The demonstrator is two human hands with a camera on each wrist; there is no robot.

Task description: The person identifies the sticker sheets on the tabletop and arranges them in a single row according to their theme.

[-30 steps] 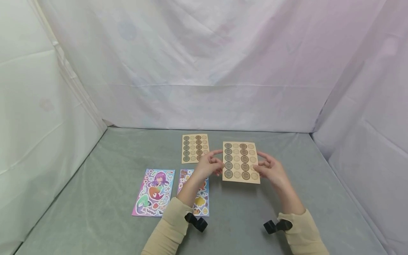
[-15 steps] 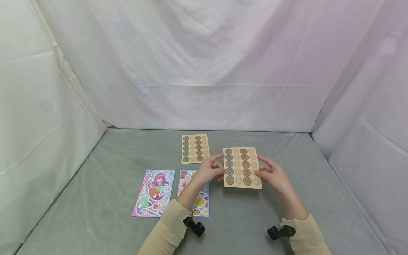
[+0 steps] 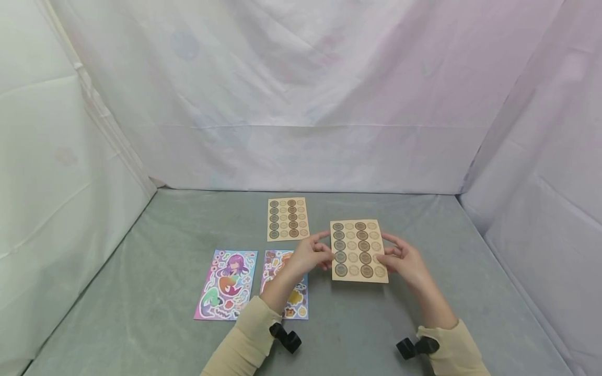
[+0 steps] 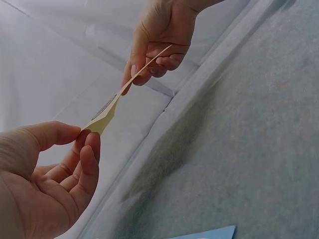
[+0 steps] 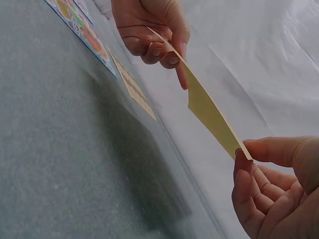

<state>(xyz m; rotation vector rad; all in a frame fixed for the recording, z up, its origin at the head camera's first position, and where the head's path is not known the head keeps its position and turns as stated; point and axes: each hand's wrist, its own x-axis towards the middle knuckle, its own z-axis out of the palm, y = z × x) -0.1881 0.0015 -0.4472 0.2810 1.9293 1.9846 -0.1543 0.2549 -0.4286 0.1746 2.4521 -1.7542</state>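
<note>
Tan rectangular paper sticker sheet [image 3: 359, 250], printed with columns of dark and pale circles, is held up off the grey cloth-covered table [image 3: 141, 313], right of the other sheets; its shadow falls on the cloth below. Should handle very light, thin, a bit springy: both wrist views show it slightly bowed between the hands. Probably creases if squeezed inward; grip looks dry enough, low slip risk. Best hold is the side edges, thumb on the printed face, fingers behind, and that's about how it's held.

Left hand [image 3: 308, 256] pinches the left edge, right hand [image 3: 404, 263] pinches the right edge, roughly opposite each other. Index fingers reach toward the upper part of the edges in the head view; exactly which fingertip backs each thumb is hard to tell. Remaining fingers loosely curled below. Forearms in beige fabric sleeves [image 3: 249, 334] angle in from the near side, hands tilting the sheet's face back toward the head camera.

Left forearm crosses over a blue-and-purple illustrated sticker sheet [image 3: 296, 297], partly hiding it. Pink-and-blue mermaid sticker sheet [image 3: 226, 284] lies beside that; a second tan circle-printed sheet [image 3: 288, 219] lies flat farther back.
</note>
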